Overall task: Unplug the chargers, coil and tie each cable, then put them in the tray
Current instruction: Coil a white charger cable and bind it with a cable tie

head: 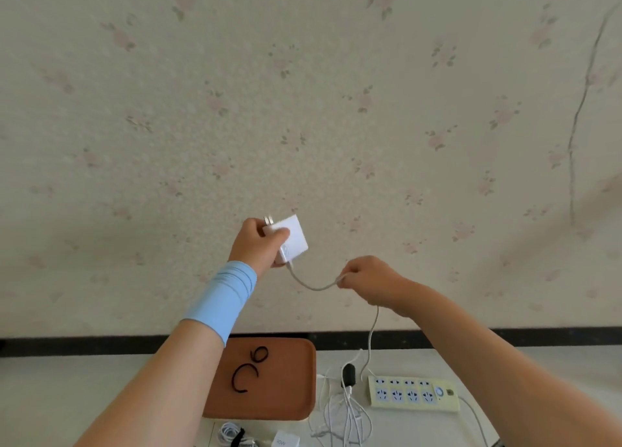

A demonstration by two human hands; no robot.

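Holding the charger [292, 234] up against the wall: left hand [255, 244] is wrapped round the brick, prongs pointing up-left, cable exit at the lower end facing the right hand. Right hand [373, 281] sits just right of and slightly below it, fingertips pinching the cable [313, 286].

Key geometry: a short slack sag runs between the two hands, roughly level. From the right hand the rest drops near-vertical to the table [101, 396], landing by the left end of the power strip [412, 392]. So the free length is all below and on the right hand's side. My read is that the right hand feeds loops toward the left, which anchors the brick.

Tray [289, 403] is straight below the left forearm, with two black ties [247, 376] lying in it and no charger in it yet.

Possible snags: the hanging tail ends in a tangle of white leads [343, 416] between tray and strip, next to a black adapter [348, 374]. Pulling up could drag those. I can't tell where the tail ends.

Bottom edge: a coil [230, 435] with a black tie, and a second white brick [286, 441], both outside the tray.
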